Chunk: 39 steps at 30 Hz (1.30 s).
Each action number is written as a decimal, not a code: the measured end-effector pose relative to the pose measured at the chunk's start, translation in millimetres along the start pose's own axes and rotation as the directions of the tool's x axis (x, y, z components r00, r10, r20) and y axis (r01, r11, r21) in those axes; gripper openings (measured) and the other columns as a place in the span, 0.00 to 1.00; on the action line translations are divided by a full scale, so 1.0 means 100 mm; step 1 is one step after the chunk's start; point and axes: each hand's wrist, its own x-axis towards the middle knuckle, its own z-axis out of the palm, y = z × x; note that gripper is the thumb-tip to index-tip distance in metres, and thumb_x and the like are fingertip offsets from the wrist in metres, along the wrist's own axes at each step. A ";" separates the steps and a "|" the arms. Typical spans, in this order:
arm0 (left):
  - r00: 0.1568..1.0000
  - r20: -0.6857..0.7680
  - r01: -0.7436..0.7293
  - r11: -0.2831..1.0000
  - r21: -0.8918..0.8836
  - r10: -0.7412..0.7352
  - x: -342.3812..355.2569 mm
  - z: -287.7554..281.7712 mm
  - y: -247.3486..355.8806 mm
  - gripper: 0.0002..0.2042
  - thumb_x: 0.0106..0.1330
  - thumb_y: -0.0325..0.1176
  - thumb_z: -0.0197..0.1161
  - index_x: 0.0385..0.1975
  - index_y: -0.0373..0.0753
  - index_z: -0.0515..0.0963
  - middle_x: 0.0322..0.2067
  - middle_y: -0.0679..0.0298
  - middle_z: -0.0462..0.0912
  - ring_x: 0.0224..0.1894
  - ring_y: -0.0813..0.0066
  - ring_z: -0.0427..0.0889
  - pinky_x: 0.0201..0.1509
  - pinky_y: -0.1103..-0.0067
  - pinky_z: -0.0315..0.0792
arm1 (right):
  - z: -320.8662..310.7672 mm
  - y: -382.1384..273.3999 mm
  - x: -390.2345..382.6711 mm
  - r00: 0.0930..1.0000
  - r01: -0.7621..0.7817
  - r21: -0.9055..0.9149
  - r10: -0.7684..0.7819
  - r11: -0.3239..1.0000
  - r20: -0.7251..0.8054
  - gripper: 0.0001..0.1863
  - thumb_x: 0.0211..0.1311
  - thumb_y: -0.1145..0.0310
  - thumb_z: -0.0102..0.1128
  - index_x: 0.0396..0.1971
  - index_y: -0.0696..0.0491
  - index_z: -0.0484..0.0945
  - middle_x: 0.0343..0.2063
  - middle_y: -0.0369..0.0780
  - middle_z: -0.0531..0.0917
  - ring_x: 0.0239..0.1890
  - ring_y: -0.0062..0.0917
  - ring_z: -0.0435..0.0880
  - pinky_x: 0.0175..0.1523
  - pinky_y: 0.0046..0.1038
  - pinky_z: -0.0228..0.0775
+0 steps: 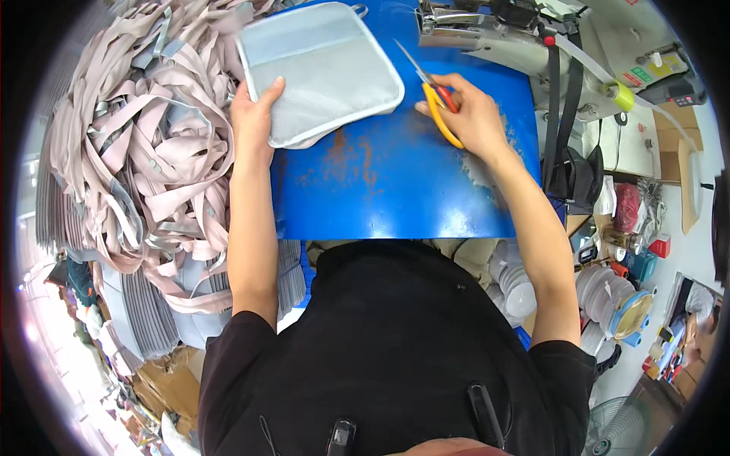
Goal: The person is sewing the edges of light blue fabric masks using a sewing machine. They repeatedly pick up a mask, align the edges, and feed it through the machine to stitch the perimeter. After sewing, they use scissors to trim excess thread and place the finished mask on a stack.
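My left hand [257, 114] grips the lower left edge of a pale grey fabric pouch [327, 83], thumb on top and fingers beneath. White piping runs round the pouch, and a small loop sticks out at its far right corner. My right hand [471, 114] holds a pair of scissors [441, 120] with yellow and red handles. Their blades point away to the upper left, beside the pouch's right edge and apart from it. Both hands are over a blue tabletop [380, 182] with worn, rusty patches.
A big tangled heap of pinkish-grey fabric strips [175, 144] rises at the left, above stacked grey pieces [144, 311]. A sewing machine [494, 38] stands at the far right of the table, black straps [566, 114] hanging beside it. Thread spools [608, 296] and a fan [620, 425] are lower right.
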 end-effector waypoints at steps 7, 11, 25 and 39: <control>0.725 0.548 -0.670 0.245 0.701 0.417 -1.54 0.12 0.70 0.19 0.58 0.22 0.63 0.51 0.41 0.83 0.38 0.60 0.83 0.38 0.60 0.85 0.41 0.72 0.79 | -0.47 0.13 -0.65 0.997 0.013 -0.296 0.009 0.955 0.071 0.35 0.59 0.70 0.70 0.68 0.41 0.71 0.50 0.48 0.83 0.49 0.46 0.85 0.52 0.40 0.79; 0.671 0.729 -0.738 0.219 0.638 0.136 -1.87 -0.01 -0.01 0.24 0.57 0.26 0.64 0.57 0.46 0.79 0.44 0.62 0.80 0.41 0.65 0.83 0.41 0.68 0.78 | -0.46 0.26 -0.80 0.978 0.203 -0.427 -0.200 0.881 0.052 0.30 0.66 0.73 0.63 0.68 0.47 0.74 0.53 0.48 0.79 0.56 0.44 0.80 0.60 0.37 0.73; 0.591 -0.063 0.240 -0.102 0.965 0.804 -2.76 -2.99 1.02 0.14 0.60 0.23 0.66 0.46 0.41 0.84 0.48 0.57 0.86 0.52 0.57 0.85 0.56 0.69 0.78 | -0.19 0.22 -0.61 0.913 0.375 -0.156 -0.393 0.914 -0.106 0.16 0.72 0.73 0.61 0.57 0.59 0.81 0.55 0.47 0.79 0.59 0.37 0.79 0.63 0.35 0.71; 0.463 -0.477 0.839 -0.196 0.507 0.747 -3.45 -5.46 2.05 0.23 0.69 0.56 0.58 0.47 0.43 0.88 0.42 0.52 0.90 0.45 0.51 0.88 0.51 0.64 0.80 | 0.05 -0.20 -0.67 0.967 0.245 0.308 -0.253 0.919 -0.016 0.16 0.74 0.70 0.60 0.58 0.58 0.82 0.56 0.42 0.81 0.56 0.27 0.81 0.58 0.27 0.71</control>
